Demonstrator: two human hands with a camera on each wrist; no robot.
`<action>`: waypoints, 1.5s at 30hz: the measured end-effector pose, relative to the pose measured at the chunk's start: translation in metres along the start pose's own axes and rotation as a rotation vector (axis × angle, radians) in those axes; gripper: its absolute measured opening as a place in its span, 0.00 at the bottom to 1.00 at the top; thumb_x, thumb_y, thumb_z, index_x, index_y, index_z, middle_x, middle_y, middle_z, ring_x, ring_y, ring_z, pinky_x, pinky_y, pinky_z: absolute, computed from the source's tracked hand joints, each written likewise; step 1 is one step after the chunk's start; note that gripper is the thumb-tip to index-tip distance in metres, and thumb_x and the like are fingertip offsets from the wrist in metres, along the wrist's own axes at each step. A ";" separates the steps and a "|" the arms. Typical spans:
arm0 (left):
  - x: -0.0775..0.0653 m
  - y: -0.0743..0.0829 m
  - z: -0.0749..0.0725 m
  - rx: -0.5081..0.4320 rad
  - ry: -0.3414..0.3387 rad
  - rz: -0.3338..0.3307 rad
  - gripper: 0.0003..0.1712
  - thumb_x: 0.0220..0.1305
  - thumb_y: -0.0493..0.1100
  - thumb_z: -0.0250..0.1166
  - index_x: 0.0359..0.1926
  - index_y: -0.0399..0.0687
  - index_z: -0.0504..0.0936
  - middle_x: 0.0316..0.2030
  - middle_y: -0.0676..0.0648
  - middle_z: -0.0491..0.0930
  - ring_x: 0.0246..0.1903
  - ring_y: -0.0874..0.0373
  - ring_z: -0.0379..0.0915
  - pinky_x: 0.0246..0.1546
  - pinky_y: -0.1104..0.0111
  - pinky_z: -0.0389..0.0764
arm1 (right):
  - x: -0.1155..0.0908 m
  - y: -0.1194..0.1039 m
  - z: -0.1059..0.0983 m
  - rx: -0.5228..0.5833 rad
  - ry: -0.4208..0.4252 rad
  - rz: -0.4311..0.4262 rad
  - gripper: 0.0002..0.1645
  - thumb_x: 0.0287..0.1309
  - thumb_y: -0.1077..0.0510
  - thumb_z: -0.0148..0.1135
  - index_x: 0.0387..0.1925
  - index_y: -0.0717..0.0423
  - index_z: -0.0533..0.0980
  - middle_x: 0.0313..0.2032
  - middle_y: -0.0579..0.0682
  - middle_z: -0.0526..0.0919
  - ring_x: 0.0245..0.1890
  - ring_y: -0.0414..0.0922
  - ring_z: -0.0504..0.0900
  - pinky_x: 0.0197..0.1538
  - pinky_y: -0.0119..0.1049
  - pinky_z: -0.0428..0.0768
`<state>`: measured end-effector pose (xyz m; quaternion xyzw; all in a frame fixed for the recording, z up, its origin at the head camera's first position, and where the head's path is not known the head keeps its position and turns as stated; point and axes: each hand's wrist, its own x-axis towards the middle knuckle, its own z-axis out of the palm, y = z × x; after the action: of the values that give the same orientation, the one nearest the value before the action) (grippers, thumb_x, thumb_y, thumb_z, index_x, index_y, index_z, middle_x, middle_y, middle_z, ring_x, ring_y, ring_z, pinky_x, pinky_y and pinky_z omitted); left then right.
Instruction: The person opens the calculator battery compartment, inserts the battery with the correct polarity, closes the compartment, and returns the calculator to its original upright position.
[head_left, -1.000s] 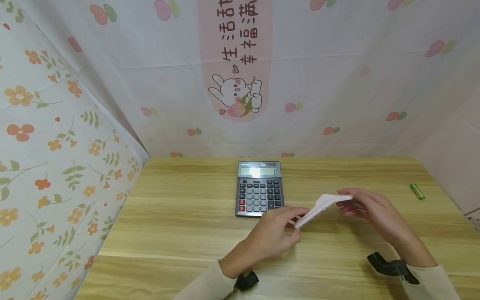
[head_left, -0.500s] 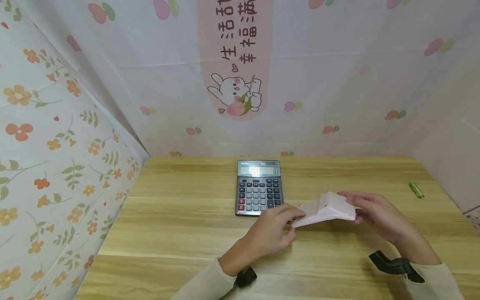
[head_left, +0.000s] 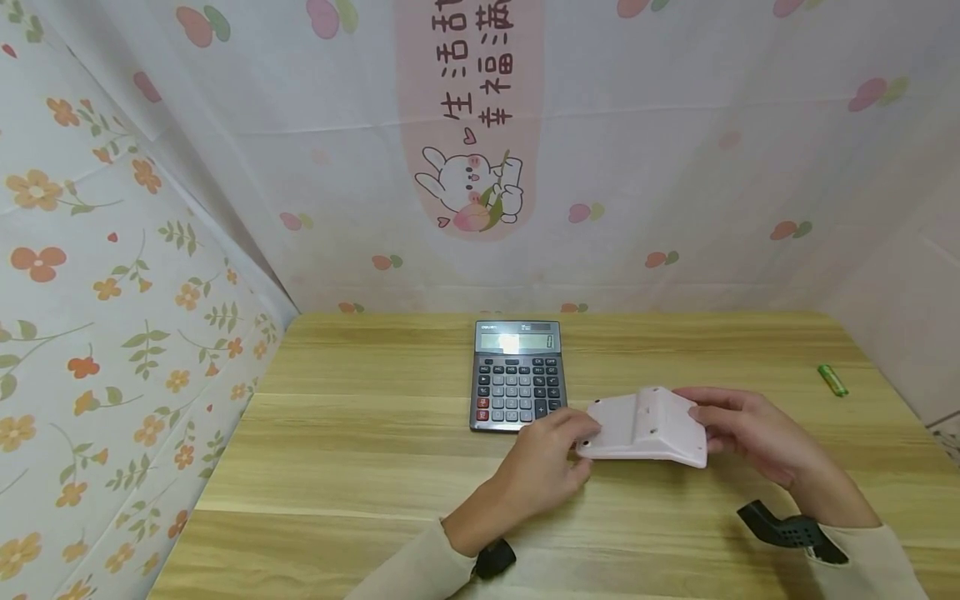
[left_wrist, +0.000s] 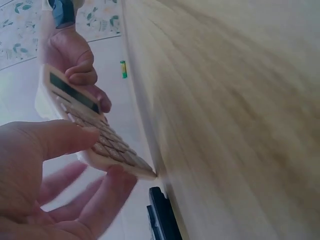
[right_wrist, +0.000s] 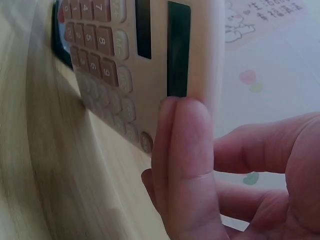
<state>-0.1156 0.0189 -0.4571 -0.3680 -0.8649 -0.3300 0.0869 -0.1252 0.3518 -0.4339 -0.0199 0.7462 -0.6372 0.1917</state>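
Note:
A pale pink calculator (head_left: 637,425) is held between both hands above the table, its back turned up in the head view. Its keys and dark display strip face down, as the left wrist view shows on the calculator (left_wrist: 95,125). My left hand (head_left: 543,467) pinches the keypad end between thumb and fingers. At the display end, my right hand (head_left: 757,433) grips the edge; in the right wrist view its fingers (right_wrist: 192,145) press near the dark strip. A larger grey calculator (head_left: 517,375) lies face up just beyond the left hand, its display showing 0.
A green battery (head_left: 832,380) lies at the right of the wooden table (head_left: 360,467). Printed cloth (head_left: 300,150) hangs behind the table's far edge, and a flowered cloth (head_left: 112,375) borders its left side.
The pink calculator has turned from edge-on to back up, its near edge swinging toward the person. Both hands keep their hold; the grey calculator and battery stay put.

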 end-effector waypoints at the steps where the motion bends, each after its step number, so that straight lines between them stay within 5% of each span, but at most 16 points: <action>1: 0.000 0.001 0.000 -0.015 -0.011 -0.023 0.23 0.58 0.34 0.81 0.56 0.39 0.90 0.55 0.45 0.89 0.48 0.63 0.85 0.50 0.82 0.79 | 0.000 0.000 0.000 -0.011 -0.002 0.006 0.24 0.84 0.64 0.56 0.73 0.70 0.75 0.49 0.46 0.89 0.40 0.44 0.88 0.41 0.37 0.89; 11: 0.001 0.005 0.000 -0.159 -0.107 -0.219 0.29 0.57 0.37 0.85 0.60 0.37 0.88 0.47 0.45 0.91 0.34 0.73 0.79 0.34 0.85 0.76 | -0.001 0.002 0.006 -0.194 -0.004 0.039 0.34 0.83 0.61 0.58 0.78 0.78 0.63 0.56 0.56 0.85 0.42 0.48 0.89 0.44 0.43 0.91; 18: -0.001 0.005 0.003 -0.157 -0.099 -0.224 0.28 0.54 0.31 0.84 0.58 0.36 0.89 0.44 0.46 0.90 0.33 0.73 0.77 0.34 0.84 0.76 | -0.001 0.000 0.011 -0.304 0.018 0.038 0.35 0.79 0.65 0.61 0.76 0.82 0.62 0.58 0.69 0.79 0.45 0.50 0.86 0.44 0.42 0.91; 29: -0.004 0.010 0.011 -0.110 -0.086 -0.239 0.28 0.54 0.29 0.80 0.58 0.34 0.88 0.43 0.48 0.87 0.33 0.71 0.73 0.32 0.83 0.73 | 0.000 0.000 0.014 -0.384 0.024 0.047 0.33 0.77 0.68 0.63 0.70 0.88 0.62 0.51 0.65 0.79 0.47 0.53 0.85 0.45 0.42 0.91; 40: -0.006 0.015 0.016 -0.095 -0.096 -0.244 0.30 0.56 0.34 0.83 0.61 0.35 0.87 0.47 0.47 0.89 0.35 0.72 0.76 0.35 0.85 0.74 | 0.000 -0.002 0.014 -0.603 0.038 0.052 0.38 0.74 0.60 0.69 0.71 0.84 0.67 0.53 0.64 0.83 0.52 0.57 0.82 0.43 0.39 0.85; 45: -0.006 0.017 0.013 -0.117 -0.103 -0.258 0.31 0.56 0.35 0.83 0.61 0.36 0.86 0.50 0.46 0.89 0.35 0.73 0.80 0.35 0.84 0.75 | 0.001 -0.002 0.014 -0.614 0.035 0.063 0.40 0.73 0.59 0.69 0.72 0.84 0.65 0.55 0.68 0.83 0.54 0.59 0.83 0.44 0.41 0.86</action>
<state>-0.0984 0.0323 -0.4615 -0.2747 -0.8876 -0.3691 -0.0223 -0.1224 0.3383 -0.4339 -0.0428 0.9074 -0.3757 0.1832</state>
